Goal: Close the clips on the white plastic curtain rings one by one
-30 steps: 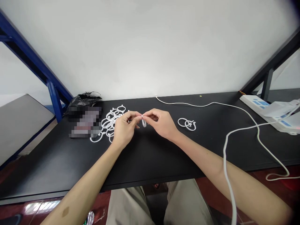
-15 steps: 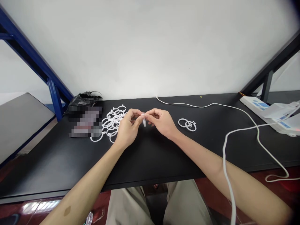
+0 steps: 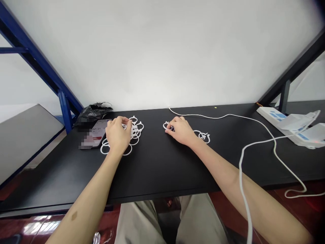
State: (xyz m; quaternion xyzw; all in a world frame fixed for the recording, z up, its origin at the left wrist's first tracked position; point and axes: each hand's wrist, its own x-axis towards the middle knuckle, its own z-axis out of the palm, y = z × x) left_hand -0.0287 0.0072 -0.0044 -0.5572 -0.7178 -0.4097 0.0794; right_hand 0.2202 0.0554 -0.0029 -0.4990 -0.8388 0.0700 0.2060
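Observation:
Over the pile of white plastic rings point(image 3: 135, 134), which look like curtain rings, is my left hand point(image 3: 118, 134). Its thumb and forefinger are apart, with rings visible between them; its other fingertips are hidden. Between the thumb and fingers of my right hand point(image 3: 181, 130) is a single white ring point(image 3: 165, 126) with small knobs. The hand is low over the black table. Right of that wrist, a few more white rings point(image 3: 203, 136) lie overlapping on the tabletop, partly hidden by the forearm.
A phone point(image 3: 98, 130) lies left of the pile, in front of a crumpled black plastic bag point(image 3: 92, 112). A white cable point(image 3: 243, 149) loops across the right side, over my right forearm. A white power strip point(image 3: 271, 113) sits at the far right of the black table point(image 3: 157, 169).
My hands have parted. The left has gone left to the pile; the right has moved slightly right and holds the ring that was between both hands.

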